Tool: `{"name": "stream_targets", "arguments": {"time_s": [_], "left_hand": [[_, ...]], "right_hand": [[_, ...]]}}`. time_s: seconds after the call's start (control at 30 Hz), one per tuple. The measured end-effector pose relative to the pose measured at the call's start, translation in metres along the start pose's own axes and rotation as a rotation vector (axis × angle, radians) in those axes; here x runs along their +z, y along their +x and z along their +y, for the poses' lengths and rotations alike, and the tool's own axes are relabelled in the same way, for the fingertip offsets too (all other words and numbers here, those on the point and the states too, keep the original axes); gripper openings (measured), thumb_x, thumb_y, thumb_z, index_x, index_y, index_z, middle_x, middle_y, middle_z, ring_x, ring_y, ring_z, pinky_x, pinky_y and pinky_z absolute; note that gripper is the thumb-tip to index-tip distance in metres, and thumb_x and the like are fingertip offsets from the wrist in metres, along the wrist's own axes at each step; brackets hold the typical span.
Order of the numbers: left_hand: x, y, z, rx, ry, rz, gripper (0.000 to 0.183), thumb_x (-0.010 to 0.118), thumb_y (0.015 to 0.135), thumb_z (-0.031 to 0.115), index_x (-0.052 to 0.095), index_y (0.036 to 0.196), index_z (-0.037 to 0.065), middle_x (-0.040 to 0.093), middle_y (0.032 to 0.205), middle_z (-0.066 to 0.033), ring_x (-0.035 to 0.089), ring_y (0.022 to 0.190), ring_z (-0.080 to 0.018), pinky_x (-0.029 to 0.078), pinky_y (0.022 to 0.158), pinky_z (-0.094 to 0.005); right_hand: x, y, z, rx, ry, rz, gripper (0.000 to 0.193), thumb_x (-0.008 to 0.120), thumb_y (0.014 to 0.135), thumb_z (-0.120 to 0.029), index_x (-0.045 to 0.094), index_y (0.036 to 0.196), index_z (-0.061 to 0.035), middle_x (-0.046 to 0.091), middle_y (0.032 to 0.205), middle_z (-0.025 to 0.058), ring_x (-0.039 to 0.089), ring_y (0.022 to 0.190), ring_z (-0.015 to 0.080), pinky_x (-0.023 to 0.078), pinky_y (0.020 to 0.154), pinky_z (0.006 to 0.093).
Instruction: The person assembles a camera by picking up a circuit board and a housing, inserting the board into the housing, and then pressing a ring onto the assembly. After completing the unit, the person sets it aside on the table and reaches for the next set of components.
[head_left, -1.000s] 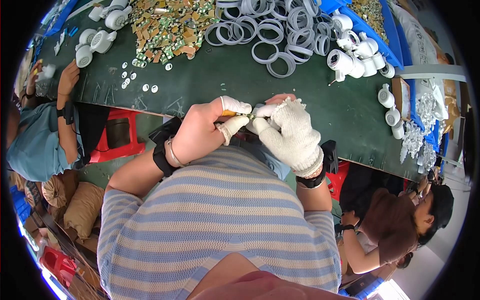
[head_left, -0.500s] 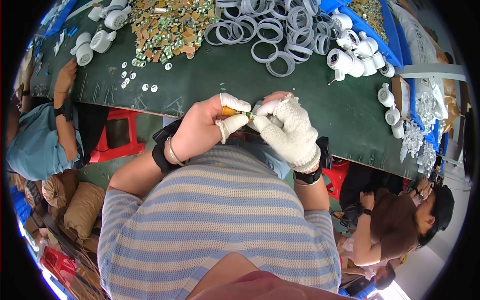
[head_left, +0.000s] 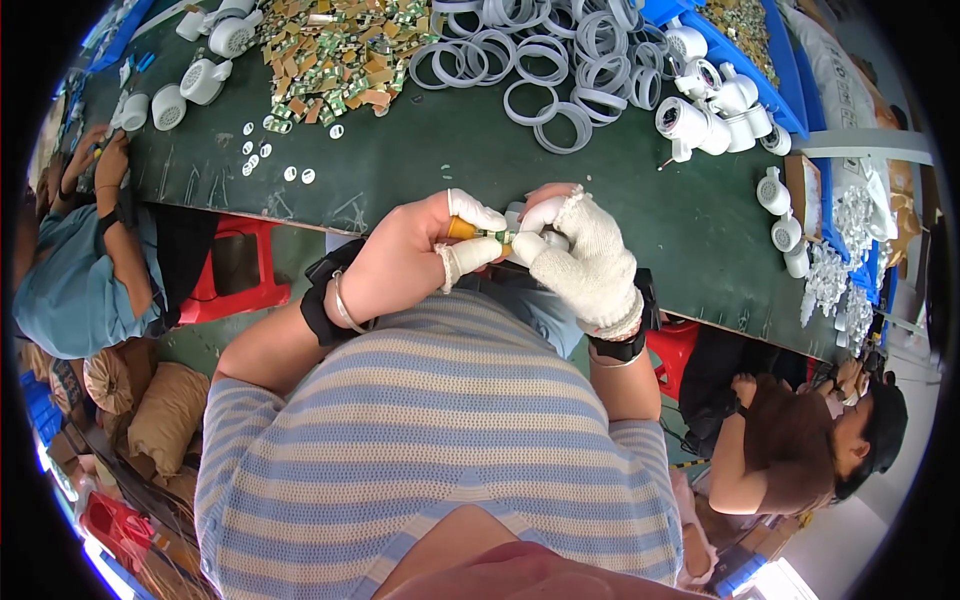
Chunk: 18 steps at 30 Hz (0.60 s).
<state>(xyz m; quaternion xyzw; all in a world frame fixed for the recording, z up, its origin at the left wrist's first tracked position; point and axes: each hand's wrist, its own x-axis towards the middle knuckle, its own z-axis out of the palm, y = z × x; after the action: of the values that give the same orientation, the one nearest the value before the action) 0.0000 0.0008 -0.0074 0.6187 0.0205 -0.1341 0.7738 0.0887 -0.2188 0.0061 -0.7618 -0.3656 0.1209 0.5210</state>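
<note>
With the hands as the clock's centre and twelve straight ahead, the left forearm comes in from about eight o'clock and the right from near five, both bent so the hands meet just over the table's near edge. The left hand [head_left: 415, 240] points toward three; its white-covered thumb and index fingers are clamped on a small green-and-orange piece [head_left: 462, 228], which lies between the two hands, its green end against the right fingers. The right hand [head_left: 590, 260], in a knitted white glove, curls toward ten, its fingers closed around a pale housing [head_left: 553, 240] that they partly hide.

At two o'clock on the table [head_left: 420, 150], a blue tray [head_left: 790, 70] holds a heap of small boards [head_left: 738, 30], with white housings [head_left: 690, 125] along its near side. Toward three, an open cardboard box [head_left: 803, 185] stands beside a blue bin [head_left: 826, 205]; the box's contents cannot be made out. Clear plastic pieces [head_left: 825, 280] lie heaped by the bin.
</note>
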Motion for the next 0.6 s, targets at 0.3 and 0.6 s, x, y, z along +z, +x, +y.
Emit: {"name": "stream_targets", "arguments": {"time_s": [0.3,0.6], "left_hand": [[0.001,-0.003,0.000,0.001,0.048,0.029,0.019,0.070,0.101,0.007,0.067,0.119,0.003,0.074,0.102,-0.0014,0.061,0.080,-0.0027,0.049,0.066,-0.0207],[-0.004,-0.001,0.001,-0.025,0.016,-0.017,0.023,0.068,0.100,-0.001,0.063,0.122,0.001,0.072,0.114,-0.0062,0.070,0.107,-0.0141,0.057,0.092,-0.0294]], "right_hand": [[-0.007,0.001,-0.008,0.118,-0.029,-0.073,0.013,0.076,0.082,-0.002,0.070,0.093,-0.0059,0.067,0.103,0.0061,0.056,0.077,0.0140,0.045,0.070,0.0285],[-0.007,0.001,-0.013,0.119,0.003,-0.034,0.013,0.083,0.080,-0.009,0.074,0.090,-0.0085,0.066,0.088,0.0008,0.060,0.084,0.0157,0.046,0.075,0.0299]]}}
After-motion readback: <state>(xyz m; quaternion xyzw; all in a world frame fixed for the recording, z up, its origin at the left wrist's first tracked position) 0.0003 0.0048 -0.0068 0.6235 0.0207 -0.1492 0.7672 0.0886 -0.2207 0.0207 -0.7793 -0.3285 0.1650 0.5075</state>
